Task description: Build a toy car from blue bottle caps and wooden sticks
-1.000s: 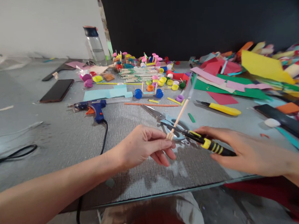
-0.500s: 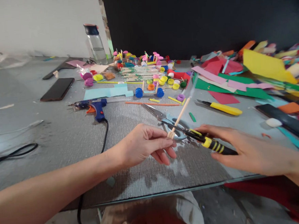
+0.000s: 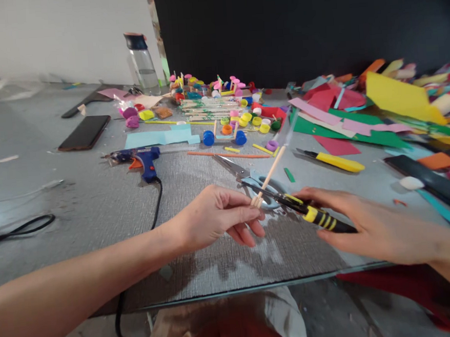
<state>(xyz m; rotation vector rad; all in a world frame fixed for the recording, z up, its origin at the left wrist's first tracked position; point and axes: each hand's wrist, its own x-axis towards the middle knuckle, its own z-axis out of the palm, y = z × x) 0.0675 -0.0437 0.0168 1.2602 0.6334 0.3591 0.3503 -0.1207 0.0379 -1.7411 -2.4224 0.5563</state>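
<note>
Left hand: the left hand point(image 3: 228, 217), nearer the viewer than the scissors, pinches a slim pale wooden stick point(image 3: 274, 166) and short wooden pieces point(image 3: 256, 202) between thumb and fingers.
Stick: its lower end is at the left fingertips; the rest slants up and right, overlapping the scissors' handles in view.
Right hand: the right hand point(image 3: 367, 225), right of the scissors, grips black-and-yellow pliers point(image 3: 321, 220), whose jaws cross the stick just above the left fingertips.
Scissors: light-blue-handled metal scissors point(image 3: 243, 173) lie on the grey textured table point(image 3: 195, 183).
Left of scissors: a blue glue gun point(image 3: 147, 162).
Right of scissors: a yellow craft knife point(image 3: 340, 162).

Left hand point(image 3: 232, 217) pinching, right hand point(image 3: 340, 219) curled, forearms angled inward
</note>
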